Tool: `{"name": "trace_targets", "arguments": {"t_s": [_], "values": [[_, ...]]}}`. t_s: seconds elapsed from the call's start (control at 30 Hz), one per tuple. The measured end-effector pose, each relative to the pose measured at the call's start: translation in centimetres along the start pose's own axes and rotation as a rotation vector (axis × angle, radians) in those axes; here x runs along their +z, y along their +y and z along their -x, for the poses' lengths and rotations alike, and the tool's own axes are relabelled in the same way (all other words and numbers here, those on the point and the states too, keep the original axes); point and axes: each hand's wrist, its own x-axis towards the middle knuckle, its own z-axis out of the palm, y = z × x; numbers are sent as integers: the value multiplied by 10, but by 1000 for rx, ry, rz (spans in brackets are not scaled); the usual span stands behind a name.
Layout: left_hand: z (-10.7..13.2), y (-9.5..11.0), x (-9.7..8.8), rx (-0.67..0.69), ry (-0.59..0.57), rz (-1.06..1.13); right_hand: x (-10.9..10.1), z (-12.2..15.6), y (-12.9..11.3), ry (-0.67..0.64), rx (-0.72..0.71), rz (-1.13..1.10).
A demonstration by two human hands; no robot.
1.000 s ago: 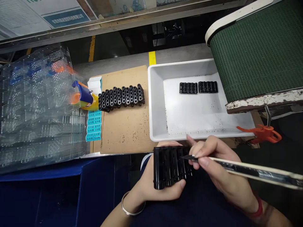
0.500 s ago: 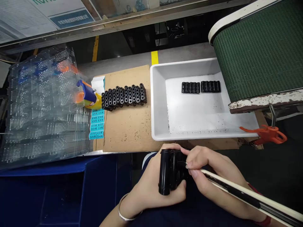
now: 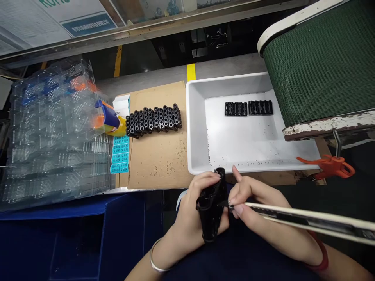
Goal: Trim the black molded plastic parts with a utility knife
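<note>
My left hand (image 3: 190,210) is closed around a glossy black plastic part (image 3: 211,207) made of joined tubes, held tilted in front of my lap. Between thumb and fingers, my right hand (image 3: 254,207) grips a long cream-edged utility knife (image 3: 307,220) near its front end. The small blade tip is at the part's right side; whether it touches cannot be made out. My right index finger points up and away from the knife. Two ribbed black parts (image 3: 248,108) lie side by side in the white tray (image 3: 240,146).
Stacked black tube parts (image 3: 154,120) stand on cardboard (image 3: 158,168), beside blue labels (image 3: 119,158). Clear plastic trays (image 3: 52,132) are piled at left, above a blue bin (image 3: 79,234). A green conveyor belt (image 3: 322,58) overhangs the tray's right side, with an orange air gun (image 3: 334,166) below.
My left hand has turned the black part, so its open tube ends now show. The knife has swung to a flatter angle, and my right index finger has lifted.
</note>
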Motion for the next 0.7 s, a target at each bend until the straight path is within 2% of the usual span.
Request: {"name": "trace_targets", "arguments": {"t_s": [0.13,0.17,0.23,0.3,0.37,0.5,0.6,0.7], "values": [[1,-9,2,168,145,-88,9,-5,10,26,266,-513],[0,-10,2,187,178,-113,10,-6,12,35,290,-590],[-1,-11,3,192,225,-155,12,-6,15,75,245,-620],[-2,-11,3,169,230,-176,13,-4,19,131,97,-504],[-3,-11,3,138,226,-175,13,-3,23,174,-86,-285],[-2,-18,2,80,192,-114,14,-7,32,85,-375,147],[-3,-33,-11,5,203,-151,13,-14,37,82,-384,227],[-19,-59,-43,-78,292,-298,9,-19,39,215,-245,174]]}}
